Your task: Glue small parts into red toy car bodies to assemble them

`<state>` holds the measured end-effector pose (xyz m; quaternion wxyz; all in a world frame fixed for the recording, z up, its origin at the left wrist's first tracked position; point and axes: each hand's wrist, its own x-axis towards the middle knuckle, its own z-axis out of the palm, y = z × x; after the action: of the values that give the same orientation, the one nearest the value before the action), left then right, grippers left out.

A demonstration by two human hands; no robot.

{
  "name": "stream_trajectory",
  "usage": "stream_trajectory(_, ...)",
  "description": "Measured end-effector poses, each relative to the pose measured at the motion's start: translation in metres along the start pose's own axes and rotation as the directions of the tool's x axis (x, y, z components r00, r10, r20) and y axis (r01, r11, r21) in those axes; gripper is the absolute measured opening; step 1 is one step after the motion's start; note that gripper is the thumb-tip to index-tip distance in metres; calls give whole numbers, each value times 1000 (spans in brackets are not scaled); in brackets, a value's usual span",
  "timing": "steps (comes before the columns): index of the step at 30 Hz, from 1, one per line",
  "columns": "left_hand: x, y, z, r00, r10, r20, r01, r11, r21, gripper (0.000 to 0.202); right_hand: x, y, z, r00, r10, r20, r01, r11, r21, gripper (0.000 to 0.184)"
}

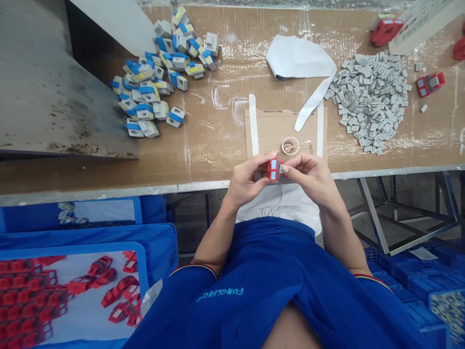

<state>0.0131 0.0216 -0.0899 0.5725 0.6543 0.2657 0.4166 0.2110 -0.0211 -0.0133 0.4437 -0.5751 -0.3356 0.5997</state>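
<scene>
Both my left hand (247,178) and my right hand (308,178) hold a small red plastic toy car body (275,169) above the table's front edge. Its sides show pale blue window panels, and my fingers hide part of it. Just beyond my hands, a small round dish (290,146) with a thin white utensil in it sits on a cardboard sheet (269,128). A heap of small grey blocks (370,102) lies to the right, and a heap of blue, white and yellow pieces (156,77) lies to the left.
Two finished-looking red toy cars (430,83) (387,30) stand at the far right of the cardboard-covered table (214,121). A grey metal chute (54,82) slopes in from the left. Blue crates lie below the table on both sides, the left holding red parts (98,271).
</scene>
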Motion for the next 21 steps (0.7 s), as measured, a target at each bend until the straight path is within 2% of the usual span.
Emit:
stream_trajectory(7, 1, 3, -2, 1000, -5, 13, 5, 1000, -26, 62, 2, -2, 2, 999, 53, -10, -53, 999, -5, 52)
stream_trajectory(12, 0, 0, -4, 999, 39, 29, -40, 998, 57, 61, -2, 1, 6, 996, 53, -67, -57, 996, -63, 52)
stream_trajectory(17, -3, -2, -5, 1000, 25, 14, -26, 998, 58, 64, -4, 9, 8, 996, 16, -84, -14, 999, 30, 53)
stream_trajectory(21, -1, -1, -6, 999, 26, 45, -24, 999, -47, 63, -3, 7, 1, 999, 34, -7, -34, 999, 31, 50)
